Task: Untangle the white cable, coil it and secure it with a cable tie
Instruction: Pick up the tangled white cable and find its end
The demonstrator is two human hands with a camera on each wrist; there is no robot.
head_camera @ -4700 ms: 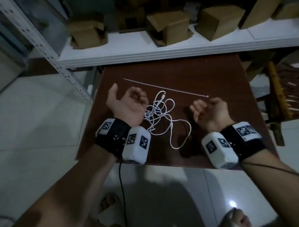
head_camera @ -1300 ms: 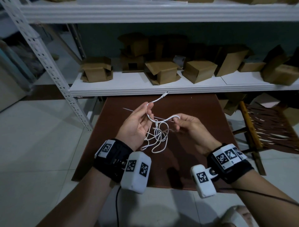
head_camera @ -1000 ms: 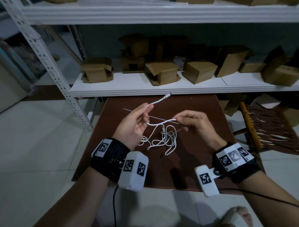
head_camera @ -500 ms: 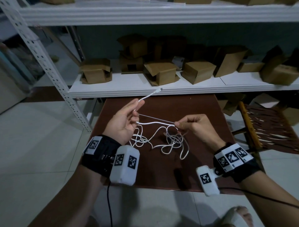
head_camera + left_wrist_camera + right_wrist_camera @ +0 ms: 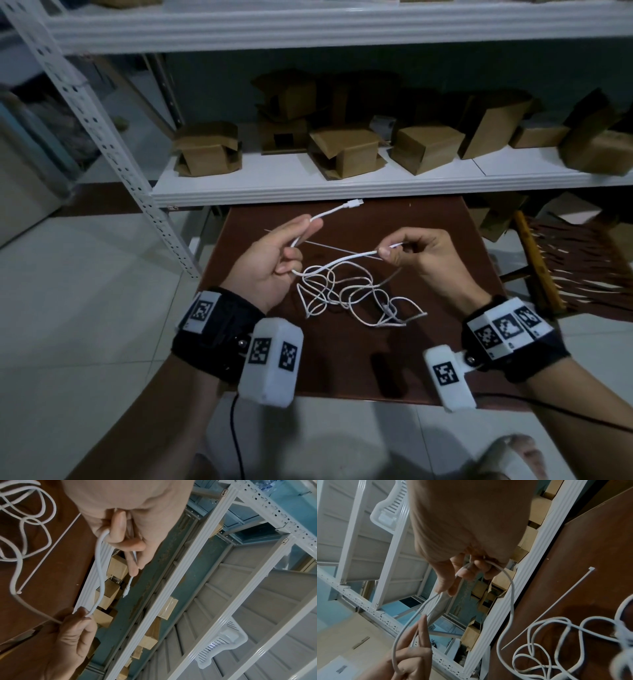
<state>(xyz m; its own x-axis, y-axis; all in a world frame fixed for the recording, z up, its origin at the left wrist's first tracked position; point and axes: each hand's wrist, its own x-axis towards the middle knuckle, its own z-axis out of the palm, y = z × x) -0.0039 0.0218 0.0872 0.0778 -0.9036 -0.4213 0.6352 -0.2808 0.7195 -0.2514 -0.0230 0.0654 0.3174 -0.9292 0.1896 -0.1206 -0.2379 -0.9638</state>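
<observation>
The white cable (image 5: pixel 342 261) runs taut between my two hands above the brown table (image 5: pixel 342 370). My left hand (image 5: pixel 301 237) pinches it a little behind its connector (image 5: pixel 354 204), which sticks out toward the shelf. My right hand (image 5: pixel 388 249) pinches it further along, thumb against forefinger. The remaining cable droops in a loose tangle (image 5: pixel 356 298) down to the tabletop. The white cable tie (image 5: pixel 329 247) lies flat on the table behind the hands. In the wrist views the cable (image 5: pixel 100 563) (image 5: pixel 511 595) arcs from hand to hand past the cable tie (image 5: pixel 48 551) (image 5: pixel 556 604).
A low white shelf (image 5: pixel 308 188) with several cardboard boxes (image 5: pixel 346 150) stands just behind the table. A perforated metal upright (image 5: pixel 113 137) rises at the left. A wooden frame with woven strips (image 5: pixel 565 267) sits to the right. Pale floor tiles surround the table.
The cable first lay on the table with both hands empty. Both hands since picked it up and drew apart, stretching a length straight while the tangle loosened and spread lower.
</observation>
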